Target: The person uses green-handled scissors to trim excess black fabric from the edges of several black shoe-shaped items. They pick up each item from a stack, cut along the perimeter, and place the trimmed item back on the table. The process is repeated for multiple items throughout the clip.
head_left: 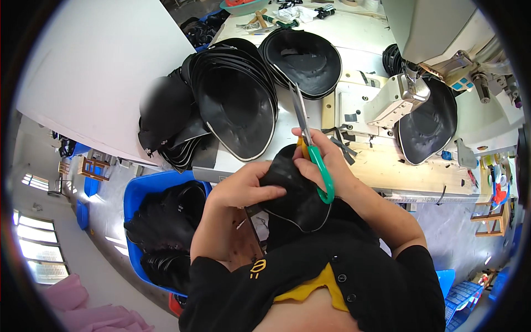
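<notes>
My left hand [240, 187] grips the left side of a black moulded, cup-shaped piece [298, 191] with a pale edge line, close to my body. Scissors [322, 172] with a green handle are in my right hand [338, 166], their blades pointing away from me over the table. A small yellow part shows at the fingers of that hand; I cannot tell whether it belongs to the scissors. The right fingertips are at the black piece's upper edge. Beyond my hands stand a large stack of similar black pieces [238, 105] and a smaller stack [307, 61].
At the right stands a sewing machine [401, 94] with another black piece [428, 124] beside it. Black scraps lie on the wooden table edge [381, 171]. A blue bin [133, 193] of black pieces is at lower left. Hand tools [268, 22] lie at the back.
</notes>
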Tool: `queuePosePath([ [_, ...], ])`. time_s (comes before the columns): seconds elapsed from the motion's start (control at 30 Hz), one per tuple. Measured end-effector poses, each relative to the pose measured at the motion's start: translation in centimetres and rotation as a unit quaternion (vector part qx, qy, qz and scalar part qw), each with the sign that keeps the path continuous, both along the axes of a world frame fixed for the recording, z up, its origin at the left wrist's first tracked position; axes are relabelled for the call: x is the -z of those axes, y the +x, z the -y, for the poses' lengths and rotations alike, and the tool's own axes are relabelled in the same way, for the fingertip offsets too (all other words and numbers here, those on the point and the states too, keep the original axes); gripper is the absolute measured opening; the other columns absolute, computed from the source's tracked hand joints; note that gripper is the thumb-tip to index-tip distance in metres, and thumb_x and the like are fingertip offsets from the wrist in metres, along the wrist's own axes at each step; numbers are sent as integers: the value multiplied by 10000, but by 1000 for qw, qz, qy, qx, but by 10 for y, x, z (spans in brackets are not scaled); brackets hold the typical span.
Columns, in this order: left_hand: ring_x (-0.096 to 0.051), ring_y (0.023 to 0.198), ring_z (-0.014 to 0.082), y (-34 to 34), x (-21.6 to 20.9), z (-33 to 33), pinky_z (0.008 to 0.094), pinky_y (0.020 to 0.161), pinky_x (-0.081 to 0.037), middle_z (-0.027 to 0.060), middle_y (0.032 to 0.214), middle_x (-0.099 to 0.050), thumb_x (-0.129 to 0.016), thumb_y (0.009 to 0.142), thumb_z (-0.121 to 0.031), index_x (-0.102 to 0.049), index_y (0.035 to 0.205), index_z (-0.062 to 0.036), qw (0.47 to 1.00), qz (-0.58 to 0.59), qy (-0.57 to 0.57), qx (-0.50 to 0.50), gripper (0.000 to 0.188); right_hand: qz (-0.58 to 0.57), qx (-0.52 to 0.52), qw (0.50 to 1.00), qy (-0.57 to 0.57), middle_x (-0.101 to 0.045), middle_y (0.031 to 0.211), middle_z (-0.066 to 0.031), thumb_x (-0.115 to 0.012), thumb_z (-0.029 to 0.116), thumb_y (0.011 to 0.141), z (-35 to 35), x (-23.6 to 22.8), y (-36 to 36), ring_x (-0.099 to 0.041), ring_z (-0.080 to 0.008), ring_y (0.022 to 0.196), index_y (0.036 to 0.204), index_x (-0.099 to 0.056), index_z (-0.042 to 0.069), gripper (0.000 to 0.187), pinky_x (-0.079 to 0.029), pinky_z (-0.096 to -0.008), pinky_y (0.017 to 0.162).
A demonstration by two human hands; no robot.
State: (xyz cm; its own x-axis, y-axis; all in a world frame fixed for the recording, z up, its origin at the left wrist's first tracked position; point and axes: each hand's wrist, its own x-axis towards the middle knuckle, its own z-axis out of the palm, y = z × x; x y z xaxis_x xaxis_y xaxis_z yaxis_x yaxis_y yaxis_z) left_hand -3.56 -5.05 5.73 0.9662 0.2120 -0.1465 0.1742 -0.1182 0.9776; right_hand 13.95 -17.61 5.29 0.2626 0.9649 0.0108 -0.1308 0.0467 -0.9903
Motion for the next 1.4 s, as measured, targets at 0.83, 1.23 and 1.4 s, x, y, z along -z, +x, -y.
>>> queuePosePath([
  [0.83, -640, 801, 193, 20, 10, 72, 333, 682, -559, 119, 942, -641, -611, 862, -69, -560, 1028, 10, 851, 273, -265, -362, 191, 646, 16, 762, 32, -504, 763, -57, -737, 262, 675, 78, -42, 36, -518, -243, 712, 1147, -549, 115, 529, -385, -374, 655],
  [1.23, -638, 800, 189, 21, 7, 80, 322, 730, -539, 119, 946, -647, -594, 859, -15, -570, 1016, 28, 863, 266, -253, -347, 164, 698, 25, 714, 48, -470, 736, -48, -698, 251, 725, 84, -38, 40, -499, -228, 682, 1194, -532, 123, 514, -387, -372, 652],
  [1.4, -634, 739, 206, 25, 8, 84, 319, 666, -545, 141, 932, -637, -601, 848, -39, -546, 1048, 21, 866, 257, -195, -382, 215, 736, 54, 671, 74, -454, 721, -46, -694, 249, 733, 84, -47, 42, -490, -215, 657, 1206, -523, 126, 518, -394, -361, 606],
])
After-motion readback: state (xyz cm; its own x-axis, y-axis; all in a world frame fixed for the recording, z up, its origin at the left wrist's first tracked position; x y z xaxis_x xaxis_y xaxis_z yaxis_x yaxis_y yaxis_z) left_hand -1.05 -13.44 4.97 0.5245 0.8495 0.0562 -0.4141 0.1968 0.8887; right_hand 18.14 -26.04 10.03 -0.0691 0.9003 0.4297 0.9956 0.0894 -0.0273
